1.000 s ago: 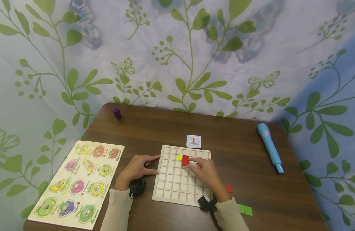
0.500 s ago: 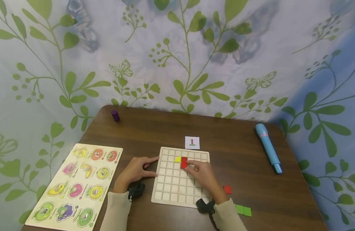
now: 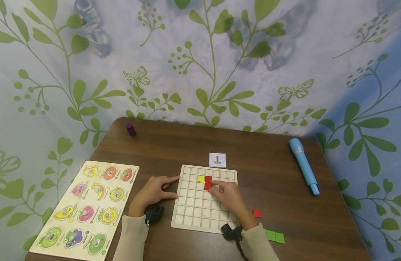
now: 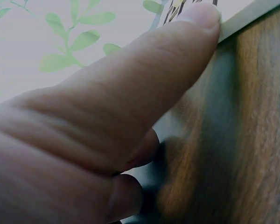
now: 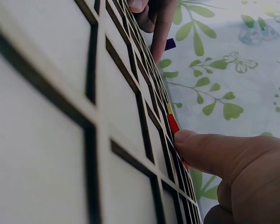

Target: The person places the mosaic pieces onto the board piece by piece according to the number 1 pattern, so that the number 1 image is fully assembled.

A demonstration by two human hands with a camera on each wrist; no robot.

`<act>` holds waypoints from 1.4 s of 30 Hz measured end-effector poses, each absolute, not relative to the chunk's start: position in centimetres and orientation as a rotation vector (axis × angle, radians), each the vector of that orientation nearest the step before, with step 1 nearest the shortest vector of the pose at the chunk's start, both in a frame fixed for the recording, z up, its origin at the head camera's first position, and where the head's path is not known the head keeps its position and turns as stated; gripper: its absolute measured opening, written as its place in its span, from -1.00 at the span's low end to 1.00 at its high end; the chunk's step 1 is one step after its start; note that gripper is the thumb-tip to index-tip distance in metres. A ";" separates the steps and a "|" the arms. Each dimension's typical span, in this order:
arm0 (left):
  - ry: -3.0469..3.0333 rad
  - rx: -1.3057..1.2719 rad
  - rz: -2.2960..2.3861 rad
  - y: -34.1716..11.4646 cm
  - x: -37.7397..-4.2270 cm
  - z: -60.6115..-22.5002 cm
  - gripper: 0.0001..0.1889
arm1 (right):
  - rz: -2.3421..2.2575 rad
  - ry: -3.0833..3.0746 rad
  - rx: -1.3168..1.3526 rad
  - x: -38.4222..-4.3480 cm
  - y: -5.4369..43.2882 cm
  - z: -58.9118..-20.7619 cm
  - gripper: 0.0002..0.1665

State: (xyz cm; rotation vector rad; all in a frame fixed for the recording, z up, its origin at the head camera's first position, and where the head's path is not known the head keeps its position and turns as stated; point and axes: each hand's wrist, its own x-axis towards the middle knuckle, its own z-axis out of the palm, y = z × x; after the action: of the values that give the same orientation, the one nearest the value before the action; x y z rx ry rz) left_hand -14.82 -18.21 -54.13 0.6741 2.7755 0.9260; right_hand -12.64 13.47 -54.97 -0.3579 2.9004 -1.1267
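A wooden grid board (image 3: 188,211) lies on the table, its square cells mostly bare. One yellow tile (image 3: 201,178) sits in the upper part of the grid, with a red tile (image 3: 208,179) directly to its right. Just below that one is a second red tile (image 3: 208,186), pinched at its right side by thumb and index finger of my right hand (image 3: 229,194). In the right wrist view, the thumb (image 5: 200,147) covers part of the red tiles. My left hand (image 3: 154,190) touches the board's left edge with outstretched index finger and thumb, other fingers tucked.
Behind the board lies a small pattern card (image 3: 217,160). A loose red tile (image 3: 257,213) and green tiles (image 3: 275,236) lie to the right. A fruit puzzle board (image 3: 89,206) is on the left, a purple cylinder (image 3: 130,129) far left, a blue toy microphone (image 3: 304,166) far right.
The lower red tile has come down into its cell, and both red tiles now show separately. My left hand has kept its place at the board's edge.
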 end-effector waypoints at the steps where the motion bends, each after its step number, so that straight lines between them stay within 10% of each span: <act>1: 2.776 0.673 0.926 -18.2 -14.8 -54.1 -0.23 | -1.123 2.903 -0.360 -12.6 13.4 -54.9 -0.61; 42: 2.776 0.670 0.939 -18.4 -14.7 -54.0 -0.22 | -1.191 3.172 -0.391 -9.4 18.8 -51.0 -0.58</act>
State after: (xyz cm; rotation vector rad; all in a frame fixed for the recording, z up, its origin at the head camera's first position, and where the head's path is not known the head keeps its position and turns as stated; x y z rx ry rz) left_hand -14.73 -18.36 -54.03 0.6697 2.7762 0.9388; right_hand -9.36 18.84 -51.03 -0.3910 3.1721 -1.1914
